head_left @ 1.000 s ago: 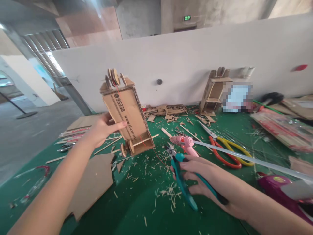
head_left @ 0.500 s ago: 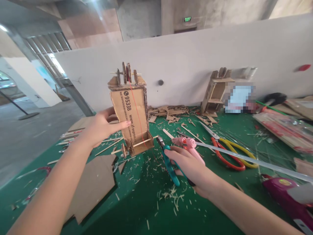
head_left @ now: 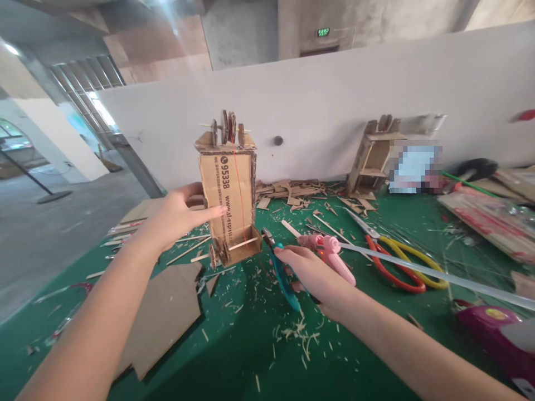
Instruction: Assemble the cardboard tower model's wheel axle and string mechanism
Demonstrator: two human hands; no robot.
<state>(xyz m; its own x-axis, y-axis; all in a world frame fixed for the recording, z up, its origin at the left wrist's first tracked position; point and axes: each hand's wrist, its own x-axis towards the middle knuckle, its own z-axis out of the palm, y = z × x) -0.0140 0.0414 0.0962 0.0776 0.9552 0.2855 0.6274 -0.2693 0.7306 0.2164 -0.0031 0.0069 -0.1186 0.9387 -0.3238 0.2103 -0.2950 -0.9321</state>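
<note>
My left hand (head_left: 184,214) is closed around the left side of an upright cardboard model (head_left: 217,184), thumb on its printed front. Cardboard discs (head_left: 229,128) sit on a stick at the model's top, and a red thread (head_left: 241,195) runs down to the small tray at its base. A thin wooden stick (head_left: 244,243) crosses that tray, with cardboard discs on its left end. My right hand (head_left: 307,273) grips teal-handled cutting pliers (head_left: 285,287). Their metal jaws are close against the tray's right wall; whether they touch it I cannot tell.
Right of the pliers lie a pink glue gun (head_left: 330,250) with a long glue stick and red-yellow scissors (head_left: 401,262). A purple tool (head_left: 487,328) lies near the right edge. Another cardboard model (head_left: 370,159) stands behind. Cardboard sheet (head_left: 167,317) and wood shavings cover parts of the green table.
The pliers have shifted left, closer to the tray's right wall. The stick end that stuck out there no longer shows. The model has turned slightly and sits a little further right in view.
</note>
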